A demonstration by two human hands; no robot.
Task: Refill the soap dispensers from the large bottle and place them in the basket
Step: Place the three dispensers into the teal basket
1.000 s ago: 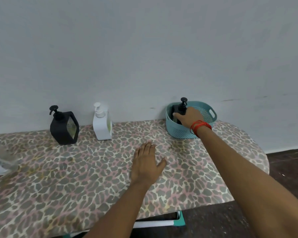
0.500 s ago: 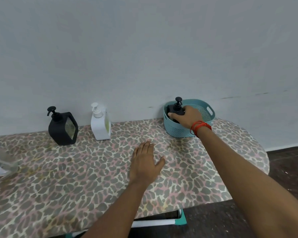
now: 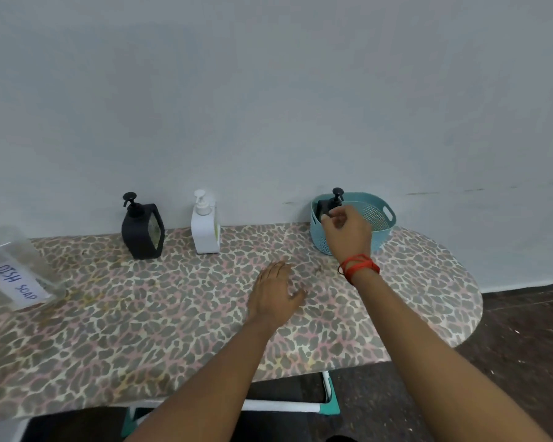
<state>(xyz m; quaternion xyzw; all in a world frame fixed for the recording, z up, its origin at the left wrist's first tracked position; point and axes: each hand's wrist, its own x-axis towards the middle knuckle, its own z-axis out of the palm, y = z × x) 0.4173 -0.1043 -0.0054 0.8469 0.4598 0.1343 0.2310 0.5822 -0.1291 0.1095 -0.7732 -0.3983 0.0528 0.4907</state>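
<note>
right hand [image 3: 348,234] hovers at the teal perforated plastic basket [image 3: 382,218], grip loose and empty, beside the black pump dispenser [image 3: 326,207] inside; left hand [image 3: 275,295] flat on the leopard-print bench [image 3: 141,314], grip wide.

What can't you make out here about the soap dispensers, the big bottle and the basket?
Head view only.
- Rightmost dispenser: body hidden by the basket wall and the right hand; grip unclear.
- Large bottle: cut off by the left edge.
- Black dispenser, white dispenser: fill levels too small to read.
</note>
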